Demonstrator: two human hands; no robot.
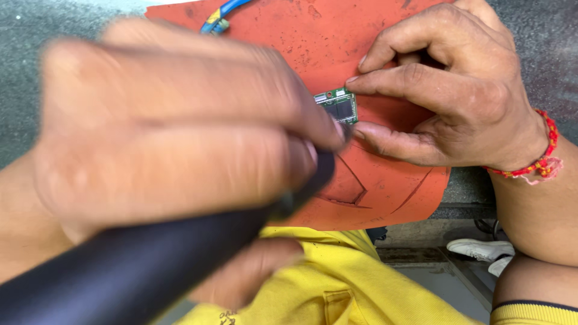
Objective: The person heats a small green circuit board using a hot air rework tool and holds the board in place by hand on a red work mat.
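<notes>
My left hand (pixel 168 126), blurred and close to the camera, is wrapped around a thick black tool handle (pixel 138 265). The tool's dark front end reaches toward a small green circuit board (pixel 339 106), and its tip is hidden by my fingers. My right hand (pixel 457 90) pins that board flat on an orange mat (pixel 289 30), with the forefinger on the board's far edge and the thumb on its near edge. A red bead bracelet (pixel 542 150) is on my right wrist.
A blue cable with a yellow end (pixel 220 15) lies at the mat's far edge. The mat rests on a grey speckled bench (pixel 24 72). Below the bench edge are my yellow shirt (pixel 337 283) and a white shoe (pixel 481 248) on the floor.
</notes>
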